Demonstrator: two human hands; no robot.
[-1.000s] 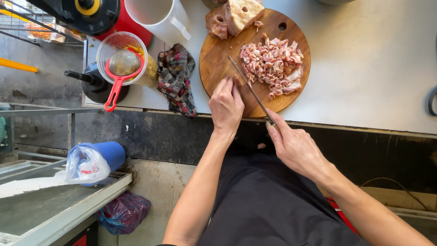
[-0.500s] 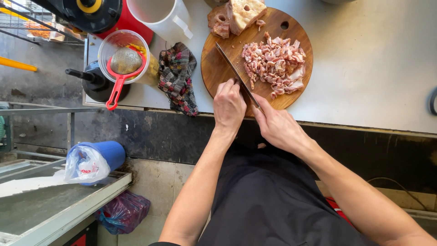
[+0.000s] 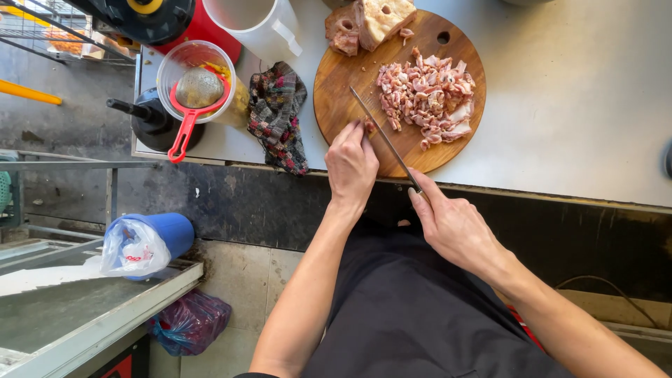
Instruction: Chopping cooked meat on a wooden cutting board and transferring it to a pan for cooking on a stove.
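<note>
Your right hand (image 3: pixel 451 224) is gripping the knife (image 3: pixel 383 136) by its handle, fingers wrapped tight, the blade lying slantwise across the round wooden cutting board (image 3: pixel 343 84) on the tabletop (image 3: pixel 574 105). Your left hand (image 3: pixel 351 164) is resting at the board's near edge, fingertips curled down beside the blade, seemingly pinning a small scrap of meat, though it's hard to make out. The pile of chopped meat (image 3: pixel 427 98) is sitting on the board, right of the blade.
</note>
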